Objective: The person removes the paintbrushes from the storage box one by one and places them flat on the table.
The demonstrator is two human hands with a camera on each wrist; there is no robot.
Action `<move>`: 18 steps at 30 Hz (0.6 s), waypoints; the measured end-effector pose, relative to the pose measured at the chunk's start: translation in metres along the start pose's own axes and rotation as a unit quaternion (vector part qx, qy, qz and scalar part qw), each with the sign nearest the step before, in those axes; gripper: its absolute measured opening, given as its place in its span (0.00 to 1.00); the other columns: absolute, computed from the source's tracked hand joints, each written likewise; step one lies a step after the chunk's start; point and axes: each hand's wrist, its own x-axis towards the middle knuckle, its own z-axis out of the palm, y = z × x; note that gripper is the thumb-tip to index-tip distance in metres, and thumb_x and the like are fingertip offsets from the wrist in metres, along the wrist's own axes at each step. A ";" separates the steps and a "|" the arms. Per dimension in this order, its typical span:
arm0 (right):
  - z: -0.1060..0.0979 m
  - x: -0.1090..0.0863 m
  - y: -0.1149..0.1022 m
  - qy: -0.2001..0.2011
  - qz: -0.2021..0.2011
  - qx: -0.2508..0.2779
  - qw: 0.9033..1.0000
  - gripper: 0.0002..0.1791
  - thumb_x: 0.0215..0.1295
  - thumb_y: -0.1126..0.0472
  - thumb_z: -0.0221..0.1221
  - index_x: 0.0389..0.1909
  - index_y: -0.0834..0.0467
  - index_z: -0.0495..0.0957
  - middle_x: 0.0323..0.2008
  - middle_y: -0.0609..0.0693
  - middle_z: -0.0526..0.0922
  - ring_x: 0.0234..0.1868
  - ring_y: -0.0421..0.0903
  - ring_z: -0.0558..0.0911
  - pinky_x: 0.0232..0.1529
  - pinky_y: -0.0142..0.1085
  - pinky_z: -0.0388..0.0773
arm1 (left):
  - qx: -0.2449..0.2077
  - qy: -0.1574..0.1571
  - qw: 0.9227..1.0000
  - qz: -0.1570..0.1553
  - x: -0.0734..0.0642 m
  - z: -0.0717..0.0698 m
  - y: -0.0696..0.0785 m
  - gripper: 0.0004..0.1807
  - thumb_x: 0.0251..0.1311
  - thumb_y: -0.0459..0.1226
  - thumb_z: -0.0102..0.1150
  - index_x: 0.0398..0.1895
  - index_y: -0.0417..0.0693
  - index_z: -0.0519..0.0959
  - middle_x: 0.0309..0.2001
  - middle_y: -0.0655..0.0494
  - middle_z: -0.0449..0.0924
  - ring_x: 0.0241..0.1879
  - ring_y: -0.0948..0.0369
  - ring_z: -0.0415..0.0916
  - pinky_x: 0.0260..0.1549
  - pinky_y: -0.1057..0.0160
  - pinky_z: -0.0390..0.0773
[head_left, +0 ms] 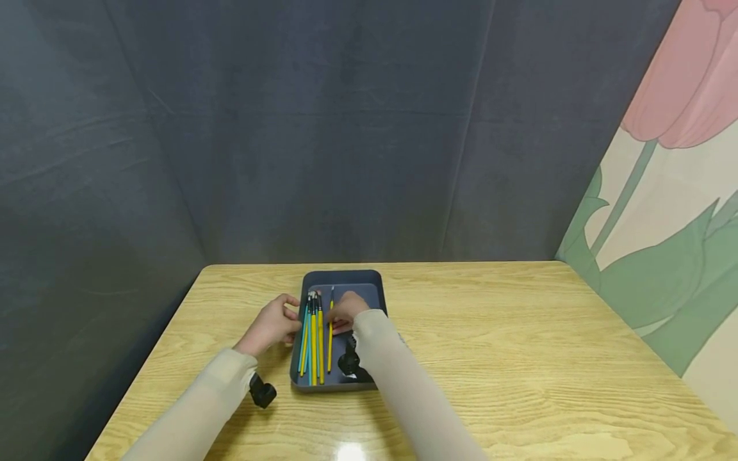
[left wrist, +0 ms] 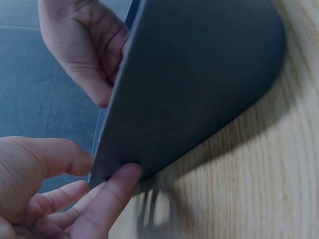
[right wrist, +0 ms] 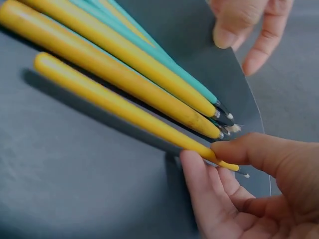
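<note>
- My right hand (right wrist: pixel 249 189) pinched the thin yellow paintbrush (right wrist: pixel 129 112) near its ferrule end, thumb on top and forefinger beneath. I judged the grip sat that low so the brush could be steered apart from the others.
- That brush lay on the floor of the dark grey tray (head_left: pixel 369 288), alone, just beside the bundle and not touching it in the right wrist view.
- My left hand (head_left: pixel 270 325) gripped the tray's left edge, thumb (left wrist: pixel 112 191) against the outer wall and fingers curled over the rim, probably to stop the tray sliding; the left wrist view showed the wall tilted across the frame.
- The bundle of yellow and teal brushes (head_left: pixel 311 339) lay lengthwise along the tray's left side, bristle tips pointing away from me.
- Both forearms, in pale sleeves, reached forward and converged on the tray, the right wrist resting over its near right part.
- The tray sat on the wooden table (head_left: pixel 519 358), near the far edge, with a dark fabric backdrop (head_left: pixel 288 128) behind.
</note>
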 end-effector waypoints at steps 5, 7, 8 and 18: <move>-0.011 -0.006 -0.001 -0.019 -0.003 0.021 1.000 0.05 0.55 0.73 0.63 0.25 0.66 0.75 0.20 0.53 0.76 0.19 0.44 0.78 0.37 0.39 0.85 | 0.004 0.002 1.000 -0.006 0.001 0.000 0.000 0.26 0.55 0.23 0.57 0.59 0.37 0.67 0.40 0.42 0.72 0.29 0.56 0.76 0.23 0.61 0.82; -0.016 -0.009 -0.002 -0.031 -0.011 0.034 0.999 0.02 0.55 0.73 0.62 0.29 0.69 0.78 0.21 0.53 0.77 0.20 0.43 0.79 0.38 0.39 0.85 | 0.006 0.002 1.000 -0.006 0.001 0.000 0.000 0.26 0.55 0.23 0.57 0.59 0.37 0.67 0.41 0.42 0.72 0.30 0.56 0.76 0.23 0.61 0.82; -0.018 -0.010 -0.002 -0.038 -0.018 0.041 0.998 0.04 0.56 0.73 0.61 0.32 0.70 0.79 0.22 0.53 0.77 0.21 0.43 0.79 0.38 0.38 0.85 | 0.007 0.002 1.000 -0.006 0.001 0.000 0.000 0.26 0.56 0.23 0.57 0.59 0.37 0.67 0.41 0.42 0.72 0.30 0.56 0.76 0.23 0.61 0.82; -0.059 -0.021 -0.003 -0.107 -0.057 0.091 0.988 0.17 0.64 0.69 0.59 0.52 0.72 0.75 0.38 0.59 0.82 0.31 0.43 0.82 0.47 0.40 0.83 | 0.005 0.002 1.000 0.004 -0.001 0.001 0.000 0.25 0.56 0.23 0.57 0.59 0.36 0.67 0.39 0.42 0.70 0.30 0.55 0.75 0.24 0.60 0.82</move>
